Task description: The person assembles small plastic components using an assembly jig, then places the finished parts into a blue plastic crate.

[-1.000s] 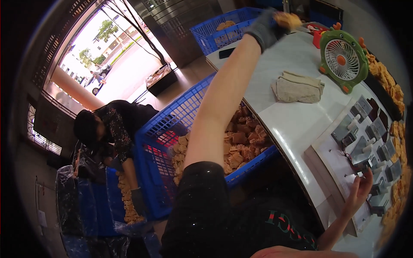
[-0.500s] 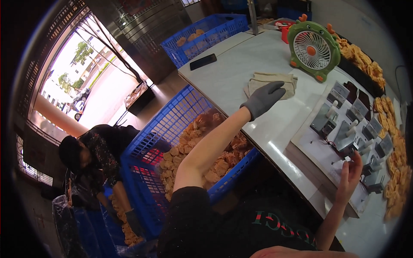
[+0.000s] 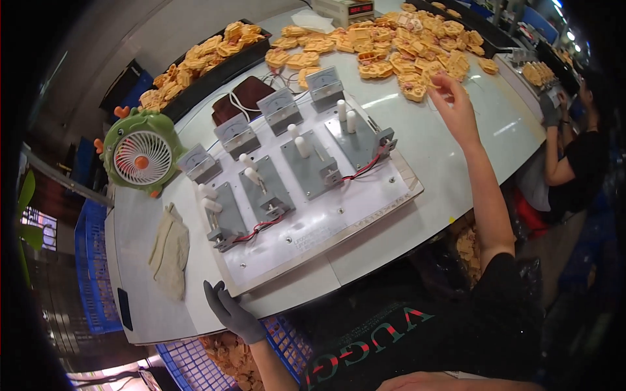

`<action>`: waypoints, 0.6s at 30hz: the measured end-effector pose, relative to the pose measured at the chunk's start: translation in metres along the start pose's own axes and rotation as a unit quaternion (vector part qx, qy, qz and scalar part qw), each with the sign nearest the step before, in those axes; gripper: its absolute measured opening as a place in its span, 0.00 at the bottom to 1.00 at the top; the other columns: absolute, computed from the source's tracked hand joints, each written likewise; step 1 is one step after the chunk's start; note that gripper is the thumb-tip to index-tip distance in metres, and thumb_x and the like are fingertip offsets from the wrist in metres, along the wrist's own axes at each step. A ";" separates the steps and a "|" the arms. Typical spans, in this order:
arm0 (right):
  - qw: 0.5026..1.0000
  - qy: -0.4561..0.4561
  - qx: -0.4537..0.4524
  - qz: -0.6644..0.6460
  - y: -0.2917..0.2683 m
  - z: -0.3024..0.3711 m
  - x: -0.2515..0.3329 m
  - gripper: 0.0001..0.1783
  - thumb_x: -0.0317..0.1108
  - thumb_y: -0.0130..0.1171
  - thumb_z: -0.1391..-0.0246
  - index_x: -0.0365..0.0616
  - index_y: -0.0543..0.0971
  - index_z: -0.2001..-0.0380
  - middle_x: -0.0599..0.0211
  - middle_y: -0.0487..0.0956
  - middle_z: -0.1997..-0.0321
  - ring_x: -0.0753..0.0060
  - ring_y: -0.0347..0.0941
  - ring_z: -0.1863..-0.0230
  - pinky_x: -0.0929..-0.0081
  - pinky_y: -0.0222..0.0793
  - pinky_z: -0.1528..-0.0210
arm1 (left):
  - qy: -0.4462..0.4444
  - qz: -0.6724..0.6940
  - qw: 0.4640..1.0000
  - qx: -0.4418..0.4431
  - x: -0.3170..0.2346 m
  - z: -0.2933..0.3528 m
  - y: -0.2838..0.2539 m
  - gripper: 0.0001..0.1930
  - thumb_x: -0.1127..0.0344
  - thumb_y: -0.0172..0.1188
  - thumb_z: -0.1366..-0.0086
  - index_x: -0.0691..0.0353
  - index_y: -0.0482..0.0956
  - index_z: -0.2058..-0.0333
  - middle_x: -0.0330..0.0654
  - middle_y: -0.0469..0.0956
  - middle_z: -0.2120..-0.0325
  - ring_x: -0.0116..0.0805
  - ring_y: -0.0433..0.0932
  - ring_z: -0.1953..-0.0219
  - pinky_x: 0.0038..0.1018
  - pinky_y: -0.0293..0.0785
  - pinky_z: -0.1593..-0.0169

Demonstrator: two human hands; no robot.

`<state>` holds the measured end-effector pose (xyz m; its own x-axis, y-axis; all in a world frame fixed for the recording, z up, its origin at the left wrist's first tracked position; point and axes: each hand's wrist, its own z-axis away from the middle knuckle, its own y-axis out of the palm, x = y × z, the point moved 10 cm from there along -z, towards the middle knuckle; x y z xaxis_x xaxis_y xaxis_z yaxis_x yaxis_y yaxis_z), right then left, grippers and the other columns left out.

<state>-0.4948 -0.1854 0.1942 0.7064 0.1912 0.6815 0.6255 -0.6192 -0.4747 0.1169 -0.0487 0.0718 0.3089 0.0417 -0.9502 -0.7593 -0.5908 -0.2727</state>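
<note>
My left hand (image 3: 231, 316), in a grey glove, is by the table's front edge, at the near left corner of a white test board (image 3: 313, 228). Its fingers stretch out, holding nothing. My bare right hand (image 3: 454, 111) reaches to the near edge of a pile of yellow moulded plastic pieces (image 3: 391, 49). Its fingers are bent and apart beside one piece (image 3: 415, 86); whether they touch it is hard to tell. The board carries several grey clamp fixtures (image 3: 306, 163) with white pegs, red and black wires, and a row of small needle meters (image 3: 280, 109).
A green fan (image 3: 140, 156), folded beige cloth (image 3: 169, 254) and black phone (image 3: 124, 309) are on the left. Behind stands a black tray (image 3: 215, 72) of yellow pieces; a power supply (image 3: 342, 9) is farther back. A blue crate (image 3: 186, 362) sits below the edge. Another person (image 3: 574, 156) works at right.
The view has swung right, from the crates and doorway to the test board and pile. My right hand has moved from the fixtures to the yellow pieces; my left hand has left the cloth.
</note>
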 end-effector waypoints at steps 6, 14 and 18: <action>0.955 -0.013 0.065 0.290 0.059 -0.038 -0.116 0.31 0.48 0.65 0.50 0.47 0.71 0.45 0.53 0.68 0.40 0.53 0.67 0.40 0.60 0.66 0.41 | -0.017 0.040 0.999 -0.021 -0.004 0.006 0.003 0.23 0.63 0.43 0.27 0.64 0.62 0.37 0.45 0.74 0.52 0.29 0.72 0.55 0.24 0.70 0.53; 0.973 0.026 0.093 0.210 0.060 0.016 -0.098 0.27 0.42 0.66 0.54 0.49 0.72 0.50 0.57 0.68 0.44 0.54 0.71 0.47 0.62 0.70 0.46 | -0.006 0.076 0.993 -0.090 -0.010 0.012 -0.015 0.22 0.62 0.42 0.27 0.64 0.64 0.37 0.46 0.74 0.53 0.33 0.73 0.57 0.28 0.71 0.53; 0.956 0.249 0.129 -0.082 0.026 0.061 -0.093 0.26 0.39 0.66 0.49 0.47 0.71 0.48 0.63 0.68 0.41 0.74 0.71 0.48 0.77 0.68 0.47 | 0.185 0.013 0.978 -0.090 -0.069 0.048 -0.022 0.22 0.67 0.40 0.29 0.72 0.64 0.40 0.50 0.74 0.53 0.35 0.74 0.59 0.31 0.72 0.53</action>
<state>-0.5239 -0.1728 0.0850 0.3872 -0.1567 0.9086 0.8206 -0.3906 -0.4171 0.0846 -0.0001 0.1359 0.5026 -0.2504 -0.8275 -0.6667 -0.7216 -0.1866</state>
